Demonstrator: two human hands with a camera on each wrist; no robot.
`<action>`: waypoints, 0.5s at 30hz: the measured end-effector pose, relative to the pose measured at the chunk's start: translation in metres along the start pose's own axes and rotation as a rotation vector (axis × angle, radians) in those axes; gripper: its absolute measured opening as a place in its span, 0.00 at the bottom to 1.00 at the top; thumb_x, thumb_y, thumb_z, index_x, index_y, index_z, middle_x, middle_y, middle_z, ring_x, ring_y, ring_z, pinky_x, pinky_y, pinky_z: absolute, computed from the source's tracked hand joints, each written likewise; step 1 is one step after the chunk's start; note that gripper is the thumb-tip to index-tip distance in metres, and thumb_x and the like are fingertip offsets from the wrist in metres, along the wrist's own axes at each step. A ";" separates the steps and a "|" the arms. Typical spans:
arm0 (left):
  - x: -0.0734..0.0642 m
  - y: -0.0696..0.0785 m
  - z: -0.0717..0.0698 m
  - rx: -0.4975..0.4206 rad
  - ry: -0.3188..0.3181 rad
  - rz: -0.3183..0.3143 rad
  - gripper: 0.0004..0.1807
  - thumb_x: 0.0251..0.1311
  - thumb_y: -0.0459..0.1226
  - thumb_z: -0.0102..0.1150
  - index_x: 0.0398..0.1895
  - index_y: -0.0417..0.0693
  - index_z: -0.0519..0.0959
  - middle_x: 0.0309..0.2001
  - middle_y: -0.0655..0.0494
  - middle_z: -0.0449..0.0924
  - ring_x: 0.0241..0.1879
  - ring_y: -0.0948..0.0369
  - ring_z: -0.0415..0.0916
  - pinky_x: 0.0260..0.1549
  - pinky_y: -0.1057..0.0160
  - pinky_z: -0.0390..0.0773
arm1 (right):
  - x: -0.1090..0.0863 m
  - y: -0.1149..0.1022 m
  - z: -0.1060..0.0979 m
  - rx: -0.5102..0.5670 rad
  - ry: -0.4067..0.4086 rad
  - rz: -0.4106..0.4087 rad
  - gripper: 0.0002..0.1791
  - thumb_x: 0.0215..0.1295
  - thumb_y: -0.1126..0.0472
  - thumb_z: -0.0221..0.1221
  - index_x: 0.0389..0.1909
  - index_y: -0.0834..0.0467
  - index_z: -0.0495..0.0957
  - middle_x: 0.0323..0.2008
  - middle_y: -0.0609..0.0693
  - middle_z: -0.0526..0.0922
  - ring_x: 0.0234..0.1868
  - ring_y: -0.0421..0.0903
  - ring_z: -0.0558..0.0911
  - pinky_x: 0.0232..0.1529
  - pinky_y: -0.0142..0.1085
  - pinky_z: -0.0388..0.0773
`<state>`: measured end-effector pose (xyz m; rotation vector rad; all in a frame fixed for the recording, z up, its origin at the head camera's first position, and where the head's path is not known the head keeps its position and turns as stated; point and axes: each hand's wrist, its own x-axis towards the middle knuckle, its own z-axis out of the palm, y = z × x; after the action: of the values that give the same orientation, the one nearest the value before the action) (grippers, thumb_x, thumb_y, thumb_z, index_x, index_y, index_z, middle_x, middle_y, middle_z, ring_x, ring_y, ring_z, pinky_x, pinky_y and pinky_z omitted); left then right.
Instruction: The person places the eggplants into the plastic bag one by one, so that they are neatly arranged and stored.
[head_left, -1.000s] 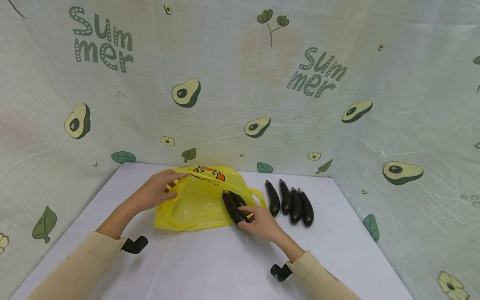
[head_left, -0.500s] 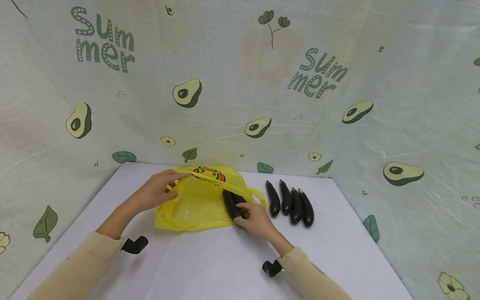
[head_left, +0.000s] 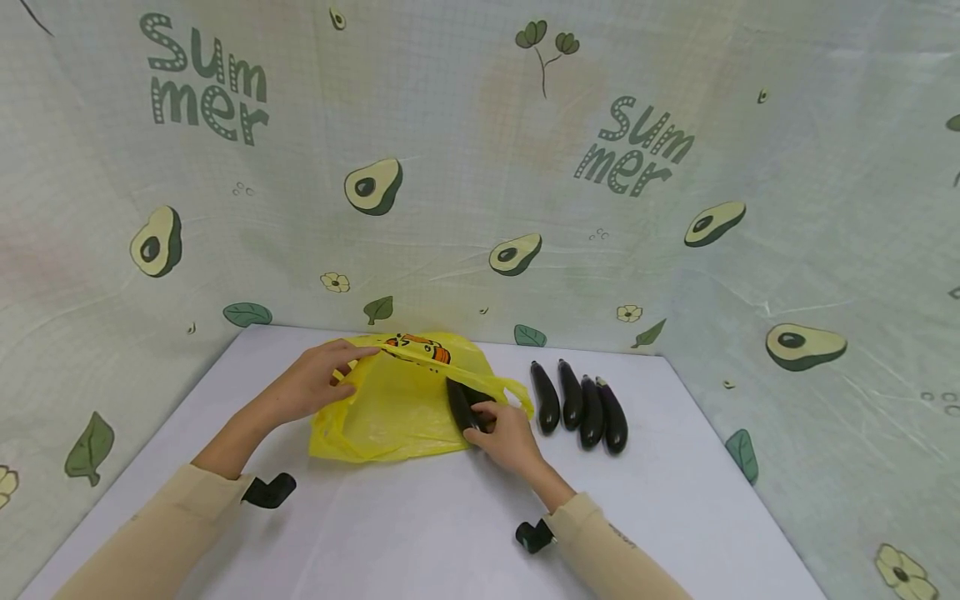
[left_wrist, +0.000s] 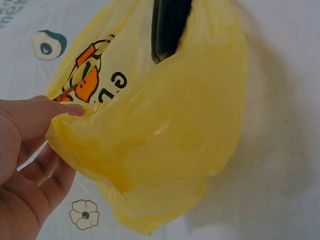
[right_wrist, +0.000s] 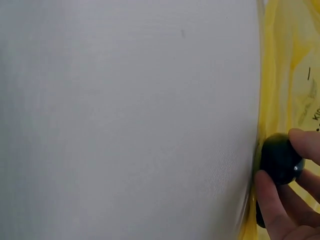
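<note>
1. Left: your left hand (head_left: pixel 318 379) has its fingers bent at the raised rim of the yellow bag (head_left: pixel 397 425). Looks like a pinch; exact thumb contact is hard to make out. Risk: thin film slips from a light hold and the mouth drops over the opening.
2. Bag lies slack on the worktop (head_left: pixel 420 533), mouth toward the near side. Risk: little seems to anchor it, so a push could drag or bunch the whole thing far.
3. Held eggplant (head_left: pixel 459 404) is at the mouth, far end below the raised rim, near end in your grasp. Risk: pushed at a slant, its far end could catch the film and fold or tear it.
4. Second eggplant (head_left: pixel 477 395), just right of it, is partly hidden by bag and hand; can't tell if they touch. Risk: a sideways shove knocks it askew.
5. Your right hand (head_left: pixel 508 437) has its fingers clamped on the held eggplant's rounded near end. Risk: glossy skin, so an off-centre squeeze could make it roll out.
6. Handle loop (head_left: pixel 527 395) sits close by that hand. Risk: it snags your fingers on the way out and pulls the bag along.
7. Right: four eggplants (head_left: pixel 573 404) lie side by side on the worktop. Risk: a wide right-hand swing rolls them.
</note>
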<state>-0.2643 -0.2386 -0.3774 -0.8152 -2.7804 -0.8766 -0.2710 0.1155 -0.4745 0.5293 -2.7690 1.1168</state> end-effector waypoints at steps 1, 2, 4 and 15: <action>0.000 0.000 0.000 0.000 0.000 0.001 0.36 0.61 0.23 0.71 0.75 0.43 0.75 0.58 0.47 0.80 0.46 0.54 0.80 0.42 0.58 0.84 | 0.000 0.000 0.000 0.001 0.004 0.008 0.23 0.64 0.56 0.74 0.58 0.59 0.87 0.45 0.52 0.90 0.36 0.40 0.82 0.37 0.33 0.80; 0.000 0.000 0.000 -0.001 0.001 0.001 0.37 0.61 0.23 0.71 0.75 0.43 0.75 0.58 0.47 0.80 0.46 0.54 0.80 0.42 0.58 0.85 | 0.000 0.000 0.000 0.000 0.008 0.013 0.23 0.64 0.56 0.74 0.58 0.59 0.87 0.46 0.52 0.90 0.36 0.40 0.82 0.37 0.33 0.80; 0.000 0.000 0.001 -0.001 0.002 0.002 0.37 0.61 0.23 0.71 0.75 0.43 0.75 0.58 0.47 0.80 0.46 0.54 0.80 0.42 0.58 0.85 | -0.001 -0.001 0.000 -0.004 0.008 0.020 0.23 0.63 0.57 0.74 0.58 0.60 0.86 0.46 0.53 0.90 0.36 0.40 0.82 0.37 0.33 0.81; 0.001 -0.001 0.001 0.000 0.003 0.003 0.37 0.61 0.23 0.71 0.75 0.44 0.75 0.59 0.46 0.80 0.47 0.54 0.80 0.43 0.57 0.85 | -0.002 -0.007 0.007 0.034 0.076 0.029 0.22 0.62 0.62 0.73 0.56 0.64 0.86 0.44 0.56 0.89 0.38 0.46 0.87 0.40 0.38 0.85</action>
<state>-0.2655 -0.2378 -0.3784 -0.8176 -2.7753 -0.8762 -0.2662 0.1065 -0.4756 0.4418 -2.7062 1.1676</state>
